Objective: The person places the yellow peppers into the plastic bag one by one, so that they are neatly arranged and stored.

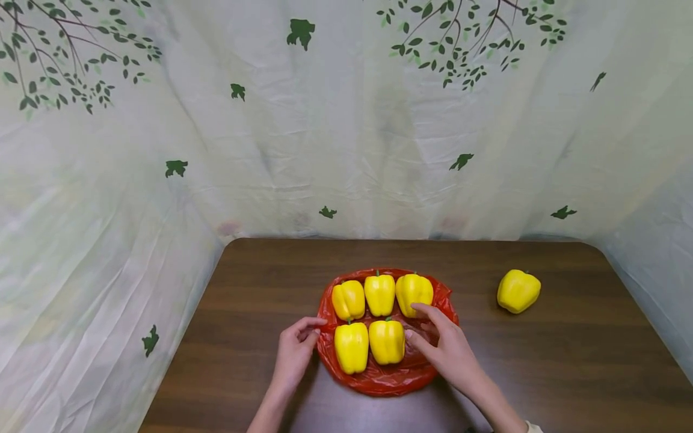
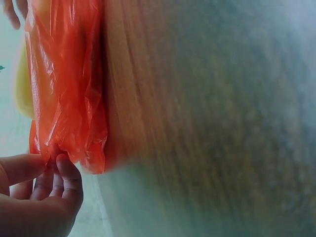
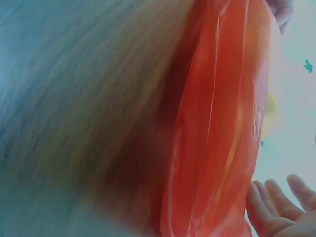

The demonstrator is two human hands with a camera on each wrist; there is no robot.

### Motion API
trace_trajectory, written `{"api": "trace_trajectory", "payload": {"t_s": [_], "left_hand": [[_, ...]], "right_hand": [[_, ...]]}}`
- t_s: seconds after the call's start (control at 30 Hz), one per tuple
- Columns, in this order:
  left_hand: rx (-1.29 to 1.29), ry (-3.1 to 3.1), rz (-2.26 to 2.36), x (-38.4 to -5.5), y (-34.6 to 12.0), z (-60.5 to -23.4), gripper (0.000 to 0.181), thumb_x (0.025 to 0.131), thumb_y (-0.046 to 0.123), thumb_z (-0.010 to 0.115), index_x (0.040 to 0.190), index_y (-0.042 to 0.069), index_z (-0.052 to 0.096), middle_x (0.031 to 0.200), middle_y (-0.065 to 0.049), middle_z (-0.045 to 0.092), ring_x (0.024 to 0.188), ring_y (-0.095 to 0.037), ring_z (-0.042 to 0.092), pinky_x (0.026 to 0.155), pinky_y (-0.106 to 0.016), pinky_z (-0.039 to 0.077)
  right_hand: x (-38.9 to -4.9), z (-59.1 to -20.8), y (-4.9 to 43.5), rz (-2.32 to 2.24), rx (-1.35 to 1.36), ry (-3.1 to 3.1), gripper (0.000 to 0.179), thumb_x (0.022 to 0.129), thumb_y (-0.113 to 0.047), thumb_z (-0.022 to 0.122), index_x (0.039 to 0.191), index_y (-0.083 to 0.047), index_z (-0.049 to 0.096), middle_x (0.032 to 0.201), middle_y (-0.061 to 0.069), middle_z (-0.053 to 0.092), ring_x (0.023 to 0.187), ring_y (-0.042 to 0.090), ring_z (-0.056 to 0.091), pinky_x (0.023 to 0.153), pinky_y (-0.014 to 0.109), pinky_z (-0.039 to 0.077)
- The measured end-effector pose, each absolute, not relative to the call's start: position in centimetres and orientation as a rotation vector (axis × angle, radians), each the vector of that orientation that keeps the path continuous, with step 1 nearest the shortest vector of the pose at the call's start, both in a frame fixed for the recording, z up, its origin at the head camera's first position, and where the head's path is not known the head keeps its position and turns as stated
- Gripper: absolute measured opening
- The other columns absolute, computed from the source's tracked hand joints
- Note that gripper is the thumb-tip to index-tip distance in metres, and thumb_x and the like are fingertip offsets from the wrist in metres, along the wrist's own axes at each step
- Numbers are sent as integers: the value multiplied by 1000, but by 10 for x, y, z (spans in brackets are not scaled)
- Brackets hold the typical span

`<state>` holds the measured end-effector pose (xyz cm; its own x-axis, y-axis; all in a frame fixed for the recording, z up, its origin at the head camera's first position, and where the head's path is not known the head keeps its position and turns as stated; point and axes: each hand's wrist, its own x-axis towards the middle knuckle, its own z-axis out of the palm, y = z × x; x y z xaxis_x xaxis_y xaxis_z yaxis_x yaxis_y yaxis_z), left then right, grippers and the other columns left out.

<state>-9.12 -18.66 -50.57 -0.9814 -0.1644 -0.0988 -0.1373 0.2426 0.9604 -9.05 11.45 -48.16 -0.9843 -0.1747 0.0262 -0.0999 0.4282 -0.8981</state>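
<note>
A red plastic bag (image 1: 387,385), its rim spread in a round, lies on the table with several yellow bell peppers (image 1: 352,347) in two rows inside it. At its left side, my left hand (image 1: 292,355) pinches the bag's rim between thumb and fingers, as the left wrist view also shows. My right hand (image 1: 449,352) reaches over the right rim, fingers spread and loosely bent. Its thumb is beside the front-right pepper (image 1: 387,341), and its fingertips are by the back-right pepper (image 1: 414,293); touching or not, I cannot tell. The right wrist view shows that hand's fingers (image 3: 281,202) apart.
Another yellow bell pepper (image 1: 518,291) lies tilted on the brown wooden table (image 1: 568,361), right of the bag. A pale cloth backdrop (image 1: 352,132) with printed leaves hangs behind the table and along both sides.
</note>
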Motion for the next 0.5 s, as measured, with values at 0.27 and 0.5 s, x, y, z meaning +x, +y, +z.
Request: {"api": "trace_trajectory", "payload": {"t_s": [0.27, 0.5], "left_hand": [[291, -2434, -1920, -91, -186, -506, 21, 92, -5, 57, 104, 4, 73, 98, -13, 64, 63, -18, 49, 53, -22, 44], [293, -2412, -1936, -89, -186, -505, 22, 92, -6, 57, 104, 3, 73, 101, -14, 64, 69, -19, 53, 55, -21, 44]], "right_hand": [[-90, -479, 137, -1516, -227, 2731, 58, 88, -43, 71, 135, -14, 54, 134, 9, 56, 114, 33, 60, 88, 48, 52], [-89, -478, 154, -1612, -260, 2867, 44, 94, -29, 68, 132, -11, 57, 129, 10, 59, 111, 30, 61, 87, 47, 52]]}}
